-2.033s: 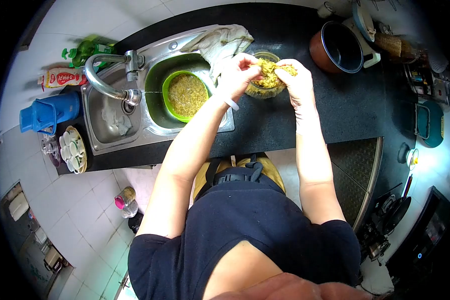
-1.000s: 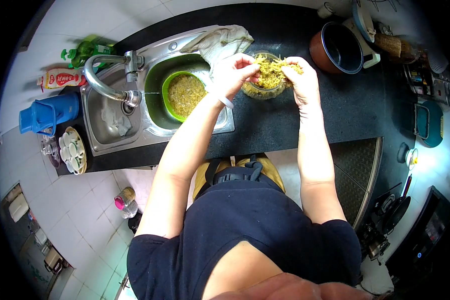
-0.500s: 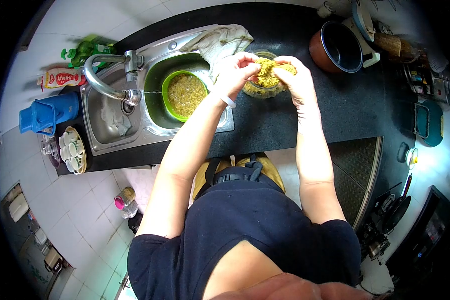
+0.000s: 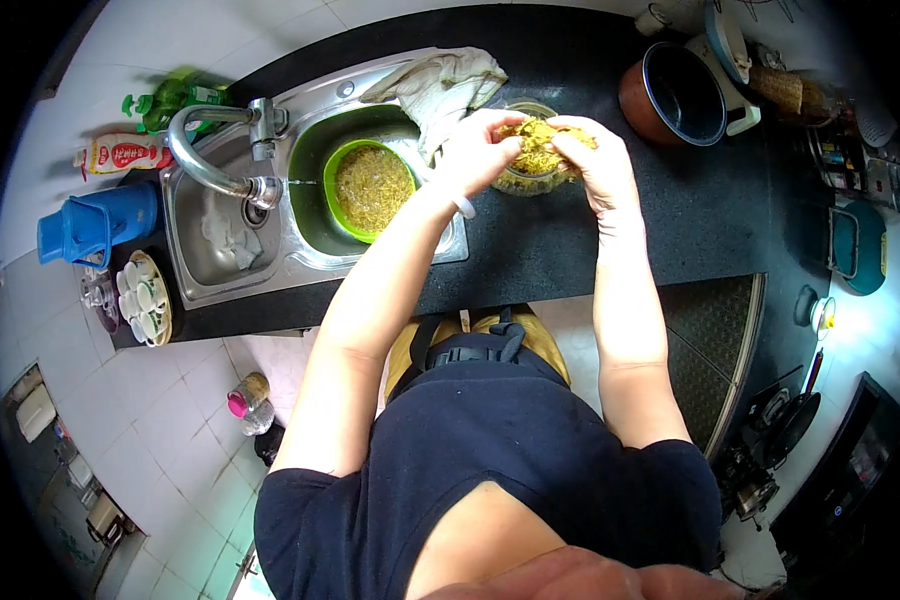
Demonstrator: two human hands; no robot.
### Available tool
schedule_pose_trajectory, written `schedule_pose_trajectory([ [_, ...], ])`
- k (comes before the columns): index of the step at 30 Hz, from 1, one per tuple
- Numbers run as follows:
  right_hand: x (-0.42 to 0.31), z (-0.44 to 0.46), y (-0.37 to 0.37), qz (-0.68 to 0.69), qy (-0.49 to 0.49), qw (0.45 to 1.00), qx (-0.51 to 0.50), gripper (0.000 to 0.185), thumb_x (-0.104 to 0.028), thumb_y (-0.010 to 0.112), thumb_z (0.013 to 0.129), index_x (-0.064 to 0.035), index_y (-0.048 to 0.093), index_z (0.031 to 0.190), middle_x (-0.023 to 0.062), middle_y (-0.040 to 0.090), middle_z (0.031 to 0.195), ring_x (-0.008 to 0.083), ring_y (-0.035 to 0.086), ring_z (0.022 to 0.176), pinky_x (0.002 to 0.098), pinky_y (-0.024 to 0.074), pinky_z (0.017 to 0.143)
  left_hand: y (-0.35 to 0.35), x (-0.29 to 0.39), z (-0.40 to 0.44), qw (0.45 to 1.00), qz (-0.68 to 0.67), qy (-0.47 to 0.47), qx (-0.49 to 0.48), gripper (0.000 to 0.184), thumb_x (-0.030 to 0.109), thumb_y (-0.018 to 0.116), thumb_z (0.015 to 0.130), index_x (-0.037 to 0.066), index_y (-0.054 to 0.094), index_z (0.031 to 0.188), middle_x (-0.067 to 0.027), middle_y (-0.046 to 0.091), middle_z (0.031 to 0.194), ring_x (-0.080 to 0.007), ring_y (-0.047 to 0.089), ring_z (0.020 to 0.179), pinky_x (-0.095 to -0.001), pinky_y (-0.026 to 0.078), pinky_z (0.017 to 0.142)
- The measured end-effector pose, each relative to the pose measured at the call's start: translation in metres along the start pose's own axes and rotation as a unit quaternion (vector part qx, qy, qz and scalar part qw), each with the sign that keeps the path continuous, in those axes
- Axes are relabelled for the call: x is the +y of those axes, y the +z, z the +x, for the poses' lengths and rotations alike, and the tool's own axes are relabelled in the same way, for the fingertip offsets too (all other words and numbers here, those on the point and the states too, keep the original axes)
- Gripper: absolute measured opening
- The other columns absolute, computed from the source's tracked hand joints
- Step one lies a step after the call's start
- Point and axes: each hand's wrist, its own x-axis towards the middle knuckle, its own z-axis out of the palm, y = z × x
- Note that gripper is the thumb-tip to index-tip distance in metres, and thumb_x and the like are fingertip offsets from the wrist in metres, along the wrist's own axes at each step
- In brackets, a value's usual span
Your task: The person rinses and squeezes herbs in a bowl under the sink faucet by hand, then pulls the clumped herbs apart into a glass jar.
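Observation:
Both hands are raised over a clear bowl (image 4: 530, 186) on the dark counter, with a clump of yellow-green shreds (image 4: 541, 145) between them. The shreds look like chopped or pickled vegetable, but I cannot tell the exact kind. My left hand (image 4: 482, 152) pinches the clump's left side with thumb and fingers; a pale bangle circles that wrist. From the right, my right hand (image 4: 602, 168) grips the other side, its thumb pressed on the shreds. More of the same stuff shows in the bowl, partly hidden under the hands. In the sink, a bright green basin (image 4: 332, 172) holds similar shreds in water.
The green basin sits inside a darker green tub (image 4: 305, 150) in the steel sink (image 4: 195, 285). Above it curves a faucet (image 4: 185, 130) with a thin stream running. A grey cloth (image 4: 460, 85) drapes the sink edge. A brown pot (image 4: 638, 95) stands at the right back.
My hands have shifted slightly, still over the bowl. The clump between them has changed shape and looks a bit lower and looser.

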Motion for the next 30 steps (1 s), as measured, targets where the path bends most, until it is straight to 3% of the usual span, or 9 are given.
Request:
schedule_pose_trajectory([
  [3, 0.003, 0.004, -0.001, -0.084, -0.027, 0.994, -0.067, 0.030, -0.012, 0.063, 0.079, -0.0004, 0.062, 0.107, 0.0090, 0.063, 0.098, 0.0140, 0.060, 0.089, 0.0243, 0.0474, 0.077, 0.002, 0.020, -0.005, 0.976, 0.211, 0.045, -0.008, 0.036, 0.014, 0.058, 0.077, 0.002, 0.060, 0.111, -0.0184, 0.061, 0.110, -0.0306, 0.060, 0.101, -0.0350, 0.045, 0.090],
  [6, 0.012, 0.008, -0.004, -0.073, -0.053, 0.995, -0.038, 0.037, -0.008, 0.060, 0.077, 0.0039, 0.057, 0.113, 0.0109, 0.062, 0.102, 0.0152, 0.058, 0.091, 0.0268, 0.0460, 0.083, 0.005, 0.027, -0.009, 0.974, 0.214, 0.069, -0.006, 0.033, 0.013, 0.059, 0.077, 0.003, 0.061, 0.108, -0.0172, 0.062, 0.105, -0.0311, 0.060, 0.098, -0.0348, 0.045, 0.090],
  [9, 0.018, 0.010, -0.002, 0.052, 0.012, 0.998, -0.026, 0.045, -0.007, 0.056, 0.079, 0.0078, 0.049, 0.120, 0.0138, 0.058, 0.109, 0.0171, 0.057, 0.097, 0.0284, 0.0456, 0.086, 0.011, 0.013, -0.007, 0.964, 0.183, 0.191, 0.039, 0.029, 0.014, 0.061, 0.076, 0.004, 0.063, 0.103, -0.0162, 0.063, 0.100, -0.0309, 0.060, 0.095, -0.0346, 0.046, 0.087],
  [12, 0.021, 0.009, 0.003, 0.148, 0.039, 0.987, -0.050, 0.050, -0.005, 0.054, 0.079, 0.0111, 0.041, 0.125, 0.0165, 0.056, 0.113, 0.0192, 0.056, 0.100, 0.0295, 0.0456, 0.087, 0.016, 0.000, -0.004, 0.948, 0.205, 0.241, 0.017, 0.036, 0.011, 0.067, 0.075, 0.007, 0.060, 0.109, -0.0106, 0.062, 0.102, -0.0207, 0.062, 0.089, -0.0301, 0.051, 0.075],
  [16, 0.014, 0.006, 0.002, 0.216, 0.077, 0.972, -0.059, 0.055, 0.001, 0.051, 0.079, 0.0128, 0.033, 0.129, 0.0191, 0.053, 0.117, 0.0225, 0.057, 0.102, 0.0306, 0.0456, 0.090, 0.013, -0.001, -0.003, 0.974, 0.183, 0.129, 0.039, 0.021, 0.012, 0.066, 0.078, 0.003, 0.064, 0.096, -0.0078, 0.064, 0.082, -0.0142, 0.062, 0.073, -0.0260, 0.050, 0.068],
  [17, 0.015, 0.007, 0.000, 0.219, 0.066, 0.972, -0.060, 0.053, 0.001, 0.052, 0.080, 0.0125, 0.035, 0.128, 0.0192, 0.054, 0.116, 0.0224, 0.057, 0.101, 0.0302, 0.0465, 0.089, 0.013, -0.004, -0.001, 0.983, 0.126, 0.125, 0.055, 0.015, 0.014, 0.064, 0.076, 0.003, 0.065, 0.086, -0.0111, 0.065, 0.074, -0.0220, 0.064, 0.068, -0.0303, 0.051, 0.066],
  [21, 0.007, 0.008, -0.005, 0.185, 0.058, 0.980, -0.046, 0.043, -0.002, 0.056, 0.083, 0.0102, 0.044, 0.122, 0.0184, 0.057, 0.113, 0.0211, 0.060, 0.100, 0.0298, 0.0499, 0.087, 0.003, 0.001, -0.001, 0.982, 0.116, 0.094, 0.116, 0.012, 0.010, 0.062, 0.075, 0.002, 0.063, 0.083, -0.0098, 0.066, 0.074, -0.0149, 0.064, 0.067, -0.0268, 0.050, 0.066],
  [26, 0.005, 0.006, 0.002, 0.143, 0.039, 0.986, -0.082, 0.042, -0.004, 0.061, 0.083, 0.0069, 0.048, 0.121, 0.0151, 0.058, 0.111, 0.0156, 0.060, 0.094, 0.0241, 0.0522, 0.079, 0.006, -0.009, 0.006, 0.997, 0.013, 0.064, 0.050, 0.012, 0.010, 0.063, 0.077, 0.001, 0.062, 0.085, -0.0062, 0.064, 0.074, -0.0107, 0.060, 0.067, -0.0248, 0.049, 0.066],
  [30, 0.022, 0.010, -0.002, 0.105, 0.022, 0.994, -0.023, 0.022, -0.005, 0.062, 0.081, -0.0016, 0.057, 0.103, 0.0095, 0.058, 0.097, 0.0135, 0.061, 0.089, 0.0241, 0.0541, 0.076, 0.008, -0.004, -0.001, 0.997, 0.005, 0.070, 0.017, 0.010, 0.009, 0.063, 0.078, 0.002, 0.061, 0.085, -0.0021, 0.060, 0.072, -0.0074, 0.056, 0.066, -0.0226, 0.047, 0.064],
])
